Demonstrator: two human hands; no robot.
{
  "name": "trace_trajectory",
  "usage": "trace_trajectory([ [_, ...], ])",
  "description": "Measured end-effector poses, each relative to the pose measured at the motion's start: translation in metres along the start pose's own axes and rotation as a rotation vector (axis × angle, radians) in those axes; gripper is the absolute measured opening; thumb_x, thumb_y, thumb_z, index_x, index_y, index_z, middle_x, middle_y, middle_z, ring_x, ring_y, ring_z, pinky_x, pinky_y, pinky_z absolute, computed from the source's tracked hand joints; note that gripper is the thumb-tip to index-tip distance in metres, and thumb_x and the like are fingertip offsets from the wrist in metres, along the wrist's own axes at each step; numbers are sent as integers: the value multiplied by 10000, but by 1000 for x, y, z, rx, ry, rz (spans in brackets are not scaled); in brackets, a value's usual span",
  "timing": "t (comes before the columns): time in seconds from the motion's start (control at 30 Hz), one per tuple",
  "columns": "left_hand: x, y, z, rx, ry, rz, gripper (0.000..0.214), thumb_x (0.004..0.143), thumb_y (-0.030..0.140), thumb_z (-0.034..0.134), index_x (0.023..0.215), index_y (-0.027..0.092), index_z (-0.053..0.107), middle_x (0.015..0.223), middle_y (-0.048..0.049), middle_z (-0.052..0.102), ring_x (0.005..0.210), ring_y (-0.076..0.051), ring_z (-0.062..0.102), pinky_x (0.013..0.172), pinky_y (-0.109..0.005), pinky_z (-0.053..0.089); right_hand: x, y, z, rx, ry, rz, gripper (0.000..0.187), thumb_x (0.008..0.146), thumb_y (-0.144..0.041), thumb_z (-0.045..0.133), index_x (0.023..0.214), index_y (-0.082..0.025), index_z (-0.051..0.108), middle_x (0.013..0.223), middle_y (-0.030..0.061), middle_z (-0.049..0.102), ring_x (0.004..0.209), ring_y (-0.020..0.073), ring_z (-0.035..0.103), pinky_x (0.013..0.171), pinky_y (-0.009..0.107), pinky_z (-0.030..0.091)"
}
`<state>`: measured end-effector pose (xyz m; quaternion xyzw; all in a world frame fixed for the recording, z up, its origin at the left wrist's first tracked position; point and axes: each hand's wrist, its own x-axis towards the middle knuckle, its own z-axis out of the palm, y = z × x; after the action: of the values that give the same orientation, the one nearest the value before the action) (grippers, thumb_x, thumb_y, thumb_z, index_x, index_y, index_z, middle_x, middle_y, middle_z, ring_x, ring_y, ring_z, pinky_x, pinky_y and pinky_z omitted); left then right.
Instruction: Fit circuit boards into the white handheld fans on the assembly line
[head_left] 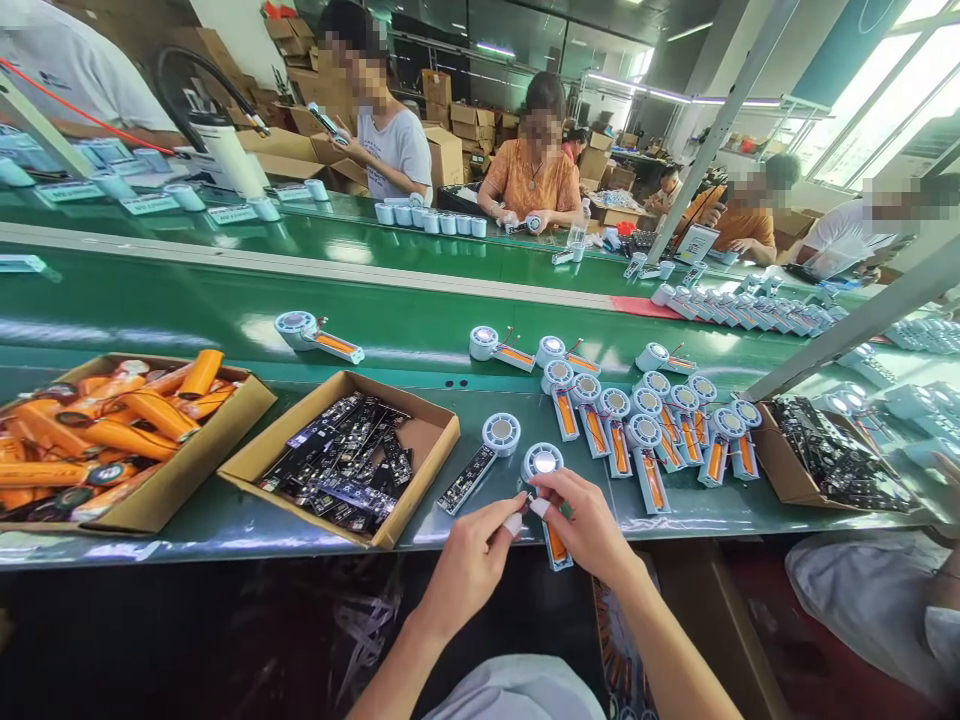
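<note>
Both my hands meet over a small fan part (543,464) with a round white head and an orange battery in its handle, lying at the near edge of the green bench. My left hand (466,566) pinches at it with taped fingertips just below the round head. My right hand (586,527) covers the handle, fingers closed on it; the orange end sticks out below the palm. A second fan part (486,455) carrying a black circuit board lies just to the left, apart from my hands.
A cardboard box of black circuit boards (346,462) sits left of my hands, and a box of orange batteries (112,432) further left. Several assembled fan parts (654,432) lie in rows to the right. Another box of boards (832,460) stands at the right. Several people work across the green conveyor (225,300).
</note>
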<state>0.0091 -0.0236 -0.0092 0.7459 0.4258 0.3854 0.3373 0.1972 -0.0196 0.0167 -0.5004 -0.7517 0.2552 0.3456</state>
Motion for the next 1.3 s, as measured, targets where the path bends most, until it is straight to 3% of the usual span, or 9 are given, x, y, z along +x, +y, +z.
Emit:
trace_trajectory([
  [0.13,7,-4,-5,-94,-53,-1,352,948,165,475,1190,233,722,1096,-68,789,839,-192,767,809,-300,619,4,2,-1,99,-16,-5,175,938,-174,575,960,-203,746,935,59,696,870,188,658,781,285,507],
  [0.27,9,3,5,-57,-11,-8,383,941,173,434,1195,205,719,1168,-100,764,1022,-236,740,918,-354,582,4,-2,1,38,83,60,211,937,-213,559,961,-203,768,880,64,679,812,192,635,727,286,493],
  [0.47,1,31,8,-235,-94,-208,428,993,313,361,1319,215,621,1280,-97,714,1218,-242,649,1046,-380,497,-8,-5,-19,368,-14,357,256,917,-397,629,1004,-184,741,858,44,714,782,185,637,727,282,492],
  [0.63,8,20,29,-241,5,-424,356,849,336,529,1133,158,647,1035,-124,757,796,-243,709,750,-369,563,-12,6,-20,802,-2,573,294,802,-450,718,872,-169,666,707,-3,637,581,121,539,545,226,423],
  [0.73,19,14,41,-189,-7,-471,303,754,355,655,988,164,682,946,-104,749,715,-234,662,735,-377,528,-15,6,-15,942,-20,592,293,799,-451,713,834,-170,638,655,-25,593,514,93,475,501,209,376],
  [0.93,26,19,37,-897,-281,-478,411,743,480,741,995,161,684,937,-87,745,875,-258,687,837,-370,518,-22,3,-16,883,-12,347,203,803,-344,763,827,-171,658,773,3,635,710,126,566,699,242,451],
  [1.1,20,20,37,-872,-17,-445,452,813,526,688,1099,188,597,998,-77,713,860,-231,681,843,-368,519,-18,4,-22,797,89,369,292,780,-336,763,988,-211,602,839,0,625,747,146,601,660,242,471],
  [1.23,16,19,36,-689,103,-402,368,889,479,589,1110,186,555,937,-52,677,744,-182,636,778,-339,522,-14,-4,-27,240,131,302,270,848,-233,614,1113,-219,567,939,40,668,839,181,629,702,261,466],
  [1.3,16,19,34,-643,148,-413,335,904,445,562,1117,188,541,926,-42,659,741,-173,618,741,-319,519,-14,-12,-30,-117,65,246,184,899,-180,510,1062,-218,588,915,51,686,802,189,638,669,264,426],
])
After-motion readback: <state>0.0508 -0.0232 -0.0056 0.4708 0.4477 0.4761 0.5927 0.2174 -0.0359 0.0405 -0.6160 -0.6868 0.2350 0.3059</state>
